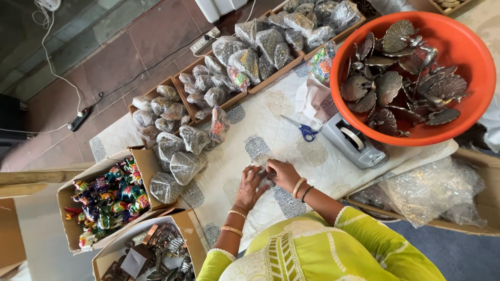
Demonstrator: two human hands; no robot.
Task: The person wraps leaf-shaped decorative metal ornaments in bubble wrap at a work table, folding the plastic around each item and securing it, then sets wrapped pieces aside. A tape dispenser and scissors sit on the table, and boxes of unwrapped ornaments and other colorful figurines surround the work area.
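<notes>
My left hand [250, 188] and my right hand [284, 174] meet over a small item wrapped in clear bubble wrap [264, 164], pressing it on the patterned white cloth [271, 130]. Both hands grip the wrap; what is inside it is hidden. Blue-handled scissors [304, 130] lie just beyond my hands. A grey tape dispenser [354, 141] stands to the right of them.
An orange tub [469, 57] of metal peacock figures sits far right. Cardboard boxes hold bubble-wrapped pieces [250, 57], painted figures [107, 200] and dark metal pieces [156, 255]. Loose bubble wrap [432, 190] fills a box at right. Power strips and cables lie on the floor.
</notes>
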